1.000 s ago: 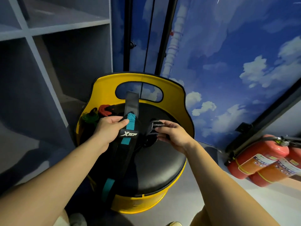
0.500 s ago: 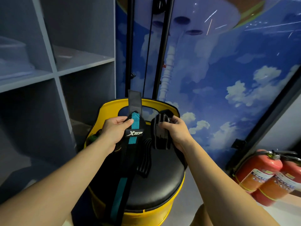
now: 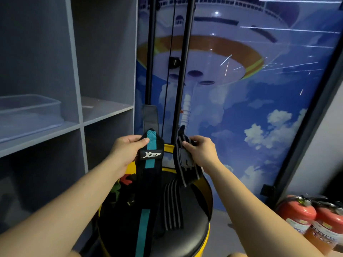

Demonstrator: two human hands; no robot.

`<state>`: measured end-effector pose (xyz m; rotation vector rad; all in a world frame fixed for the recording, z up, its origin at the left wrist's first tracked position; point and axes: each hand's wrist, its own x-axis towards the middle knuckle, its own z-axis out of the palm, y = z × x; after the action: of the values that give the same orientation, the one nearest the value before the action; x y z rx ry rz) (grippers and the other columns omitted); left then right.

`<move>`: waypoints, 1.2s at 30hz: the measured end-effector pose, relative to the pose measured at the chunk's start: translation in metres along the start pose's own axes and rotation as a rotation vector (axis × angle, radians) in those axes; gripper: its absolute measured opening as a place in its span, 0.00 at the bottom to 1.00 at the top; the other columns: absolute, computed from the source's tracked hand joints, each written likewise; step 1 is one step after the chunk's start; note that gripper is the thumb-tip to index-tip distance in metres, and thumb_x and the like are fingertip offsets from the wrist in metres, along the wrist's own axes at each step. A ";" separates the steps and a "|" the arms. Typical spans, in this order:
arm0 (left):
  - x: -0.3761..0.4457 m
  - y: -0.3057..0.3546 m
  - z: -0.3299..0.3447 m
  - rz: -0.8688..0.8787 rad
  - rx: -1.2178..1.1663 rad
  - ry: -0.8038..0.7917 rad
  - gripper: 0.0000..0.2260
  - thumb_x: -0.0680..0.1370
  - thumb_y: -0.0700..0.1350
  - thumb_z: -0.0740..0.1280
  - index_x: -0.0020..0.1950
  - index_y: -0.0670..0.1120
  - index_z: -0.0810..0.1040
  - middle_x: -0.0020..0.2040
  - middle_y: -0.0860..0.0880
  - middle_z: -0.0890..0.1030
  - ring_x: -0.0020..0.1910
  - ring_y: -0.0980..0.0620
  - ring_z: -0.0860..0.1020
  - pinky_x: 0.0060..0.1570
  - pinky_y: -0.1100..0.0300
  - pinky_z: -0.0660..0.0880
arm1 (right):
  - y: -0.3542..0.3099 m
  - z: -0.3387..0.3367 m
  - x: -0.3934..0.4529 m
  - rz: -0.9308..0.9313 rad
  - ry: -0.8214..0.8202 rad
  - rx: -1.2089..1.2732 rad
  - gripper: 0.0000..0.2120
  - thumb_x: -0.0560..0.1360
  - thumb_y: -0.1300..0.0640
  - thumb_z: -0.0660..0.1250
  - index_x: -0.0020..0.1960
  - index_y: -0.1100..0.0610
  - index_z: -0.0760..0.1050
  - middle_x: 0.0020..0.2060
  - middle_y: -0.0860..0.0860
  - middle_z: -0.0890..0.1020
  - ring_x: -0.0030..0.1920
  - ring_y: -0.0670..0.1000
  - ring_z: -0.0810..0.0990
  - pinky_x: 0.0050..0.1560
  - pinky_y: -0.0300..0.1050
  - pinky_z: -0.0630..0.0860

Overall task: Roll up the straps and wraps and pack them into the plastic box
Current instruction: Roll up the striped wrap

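My left hand [image 3: 124,152] pinches the top of a black wrap with a teal stripe and a white logo [image 3: 148,175], which hangs down over the stool. My right hand [image 3: 201,152] holds a black wrap with grey stripes [image 3: 187,164] by its upper end; its tail drapes onto the black stool seat [image 3: 189,236]. Both wraps hang unrolled, held side by side above the yellow stool [image 3: 207,184]. A clear plastic box [image 3: 29,112] sits on the grey shelf at the left. More straps, red and green [image 3: 122,182], lie at the stool's left side.
Grey shelving [image 3: 78,89] fills the left. Two black poles [image 3: 178,71] rise behind the stool before a blue sky mural. Two red fire extinguishers [image 3: 308,217] stand on the floor at the lower right.
Both hands have lifted the two wraps up off the stool seat. The view has tilted upward, bringing the shelf with the plastic box into sight.
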<state>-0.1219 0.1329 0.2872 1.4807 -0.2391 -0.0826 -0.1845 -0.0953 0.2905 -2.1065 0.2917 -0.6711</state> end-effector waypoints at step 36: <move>-0.025 0.032 0.015 -0.015 -0.268 -0.222 0.11 0.81 0.40 0.67 0.62 0.42 0.82 0.54 0.44 0.86 0.43 0.55 0.85 0.34 0.64 0.79 | -0.063 0.005 -0.027 0.150 -0.242 0.742 0.09 0.82 0.59 0.65 0.57 0.58 0.82 0.49 0.56 0.87 0.50 0.56 0.87 0.46 0.48 0.83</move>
<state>-0.1520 0.1263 0.3174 1.2060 -0.3820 -0.2816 -0.2065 -0.0433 0.3299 -1.4149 0.0453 -0.3497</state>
